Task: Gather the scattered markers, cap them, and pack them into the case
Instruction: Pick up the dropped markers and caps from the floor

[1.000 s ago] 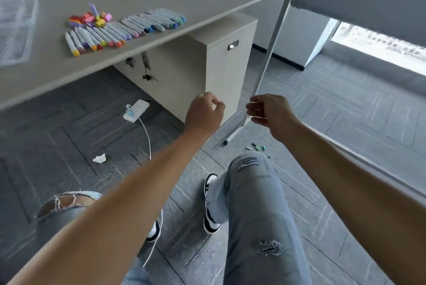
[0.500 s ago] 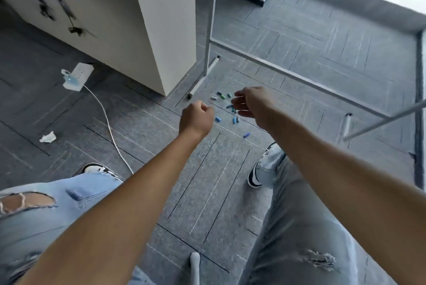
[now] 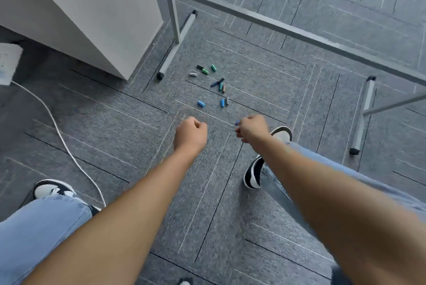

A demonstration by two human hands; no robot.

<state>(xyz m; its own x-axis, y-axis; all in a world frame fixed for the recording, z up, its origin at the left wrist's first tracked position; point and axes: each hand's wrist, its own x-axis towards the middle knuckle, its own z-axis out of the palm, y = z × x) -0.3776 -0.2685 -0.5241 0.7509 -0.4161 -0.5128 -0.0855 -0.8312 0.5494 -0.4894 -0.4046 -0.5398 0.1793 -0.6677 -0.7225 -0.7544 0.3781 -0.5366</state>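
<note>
The gathering step is in hand: marker caps (image 3: 213,84) lie scattered mid-frame on the carpet (image 3: 138,123). The left hand (image 3: 190,132) is curled closed; the right hand (image 3: 252,131) seems to pinch a small blue piece. Next, the hands likely must reach forward to the caps

Grey carpet (image 3: 115,123) with thin line patterns lies under everything. A pale cabinet (image 3: 92,8) stands far ahead and left of the left fingers (image 3: 200,124). A grey metal frame (image 3: 299,31) crosses the floor well beyond the right fingers (image 3: 242,132); one foot bar (image 3: 177,47) lies beside the cabinet's corner, another (image 3: 362,119) out to the right of the right fingers. A white power strip (image 3: 8,61) sits far left of the left fingers, at the picture's edge, its cable (image 3: 62,137) curving back toward the wearer. A black-and-white shoe (image 3: 253,174) stands just behind the right fingers; another (image 3: 51,189) is well behind and left of the left fingers. Light-blue jeans (image 3: 41,227) cover both legs.
</note>
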